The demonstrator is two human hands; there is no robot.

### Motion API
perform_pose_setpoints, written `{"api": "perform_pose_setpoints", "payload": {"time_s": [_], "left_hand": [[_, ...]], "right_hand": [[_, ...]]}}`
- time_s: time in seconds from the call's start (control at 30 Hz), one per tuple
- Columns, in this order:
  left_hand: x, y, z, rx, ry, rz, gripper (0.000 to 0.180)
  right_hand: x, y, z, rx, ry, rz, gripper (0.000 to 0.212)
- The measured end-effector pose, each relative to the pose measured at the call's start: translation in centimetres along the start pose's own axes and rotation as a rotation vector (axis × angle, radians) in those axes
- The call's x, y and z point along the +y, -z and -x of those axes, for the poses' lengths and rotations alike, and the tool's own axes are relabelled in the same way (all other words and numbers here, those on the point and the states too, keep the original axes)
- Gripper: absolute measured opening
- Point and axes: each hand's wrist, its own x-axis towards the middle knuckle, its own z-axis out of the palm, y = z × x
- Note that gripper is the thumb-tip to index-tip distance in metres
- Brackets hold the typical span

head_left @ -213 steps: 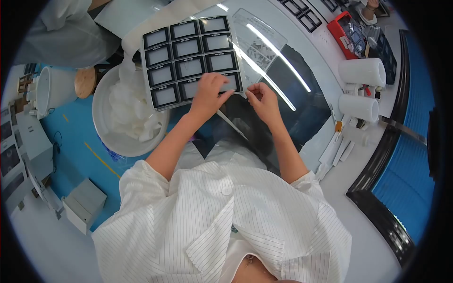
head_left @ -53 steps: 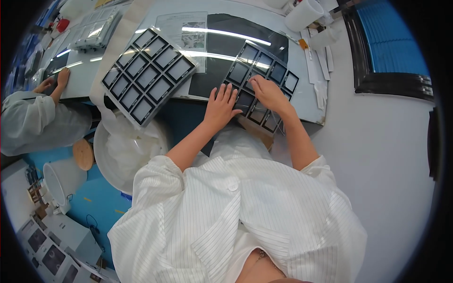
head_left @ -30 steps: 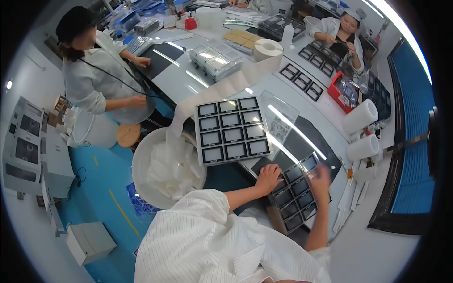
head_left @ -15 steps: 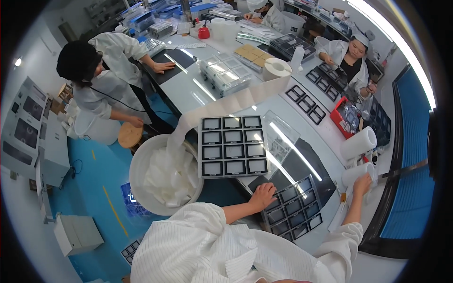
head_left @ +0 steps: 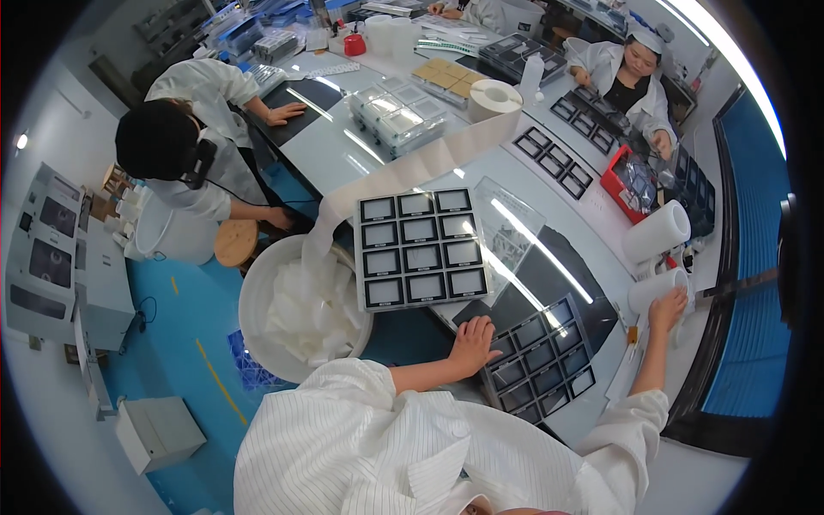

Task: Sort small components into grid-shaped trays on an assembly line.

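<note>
My left hand rests at the upper left corner of a tray of black-framed rectangular panes, its fingers loosely bent and apart. The tray lies tilted near the table's front edge. At the right, the fingers of my right hand are closed around the end of a white roll; part of the grip is hidden. A second white roll lies just beyond it. Left of the tray, a stack topped by a clear tray with black-framed panes juts over the table's edge.
A large white bin of loose white film stands left of the table. A pale strip runs into it from a wide roll. Co-workers sit and stand around the table. A red basket holds small packets.
My view has shifted slightly. The person at the left has bent further down and forward. Both of my hands stay at nearly the same places, by the tray and the white roll.
</note>
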Motion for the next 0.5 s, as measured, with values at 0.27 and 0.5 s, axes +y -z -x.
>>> {"api": "perform_pose_setpoints", "payload": {"time_s": [0.27,0.5], "left_hand": [[0.8,1.2,-0.7,-0.105,0.197,0.004,0.069],[0.2,-0.5,-0.6,-0.006,0.198,0.132,0.049]], "right_hand": [[-13.4,6.0,16.6,-0.273,0.668,-0.716,0.073],[-19.8,10.2,28.3,-0.446,0.557,-1.029,0.063]]}}
